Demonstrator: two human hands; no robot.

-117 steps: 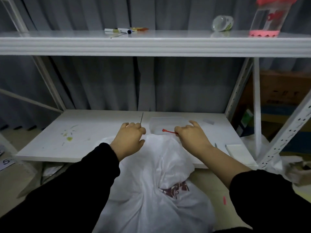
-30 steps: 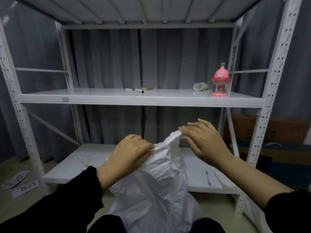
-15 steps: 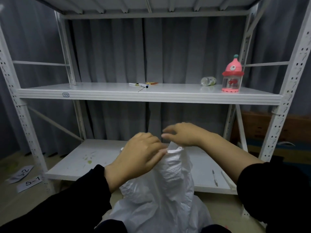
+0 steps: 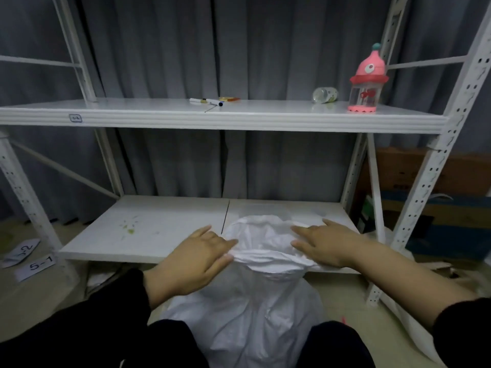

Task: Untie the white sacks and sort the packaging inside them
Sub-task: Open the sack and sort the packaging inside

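The white sack (image 4: 247, 314) stands on the floor (image 4: 53, 293) at the front edge of the lower shelf (image 4: 159, 229), its mouth open. The left hand (image 4: 191, 264) and right hand (image 4: 324, 245) press its rim apart, fingers straight.

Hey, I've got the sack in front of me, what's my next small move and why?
Likely pull the rim of the white sack wider apart: its mouth already gapes untied between your left hand and right hand, both resting on it, yet nothing inside shows.
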